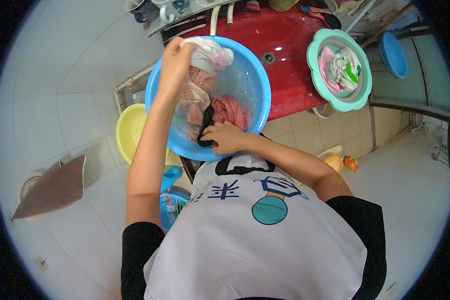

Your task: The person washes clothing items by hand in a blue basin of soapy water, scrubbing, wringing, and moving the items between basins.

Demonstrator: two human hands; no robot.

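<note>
A blue plastic basin (263, 93) holds water and several wet clothes, on the left part of a red sink. My left hand (178, 56) grips a white cloth with a pink patch (210, 56) at the basin's far left edge. Low in the basin, my right hand (225, 137) rests with bent fingers on a black cloth (205, 129) beside a bunched dark pink cloth (228, 110); whether it grips either is unclear. An orange checked cloth (195, 112) lies in the water, with a cream piece (199, 95) over it.
The red sink (292, 71) has a metal drain (269, 57). On its right stands a mint-green scalloped basin (312, 71) with pink, white and green cloths. A yellow basin (129, 131) is lower left. A shelf (152, 28) with mugs borders the top left. Blue basins (393, 54) hang at right.
</note>
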